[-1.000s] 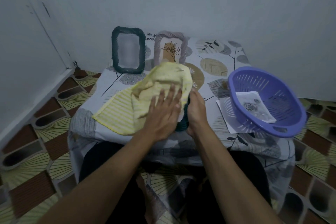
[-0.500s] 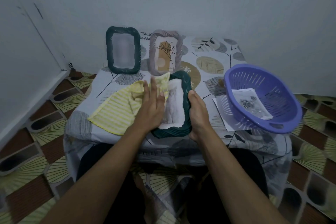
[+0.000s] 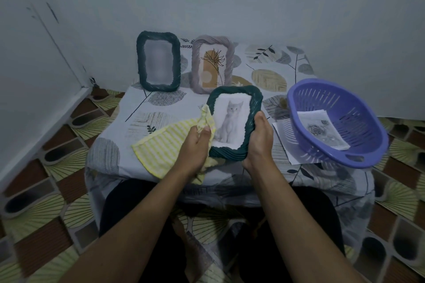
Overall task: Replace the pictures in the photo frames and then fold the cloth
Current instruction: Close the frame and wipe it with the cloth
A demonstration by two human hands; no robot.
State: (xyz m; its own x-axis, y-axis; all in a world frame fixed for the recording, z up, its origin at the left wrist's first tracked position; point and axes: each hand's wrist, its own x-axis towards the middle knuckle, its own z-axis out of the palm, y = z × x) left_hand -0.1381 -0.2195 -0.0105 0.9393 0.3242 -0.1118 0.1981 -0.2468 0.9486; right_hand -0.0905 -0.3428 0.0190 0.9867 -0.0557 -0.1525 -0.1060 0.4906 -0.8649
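Dark green woven photo frame (image 3: 249,126) with cat picture was held tilted, long axis upright, above the bench (image 3: 161,108) by right hand (image 3: 258,142); yellow striped cloth (image 3: 164,145) was pinched by left hand (image 3: 195,147) just beside its left edge.

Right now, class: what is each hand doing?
Left hand: closed on the yellow striped cloth.
Right hand: closed on the green frame holding the cat picture.

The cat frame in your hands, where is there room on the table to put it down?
Bare cloth-covered table lies between the dark green frame, the yellow cloth and the cat frame. The right side is crowded by the purple basket and papers.
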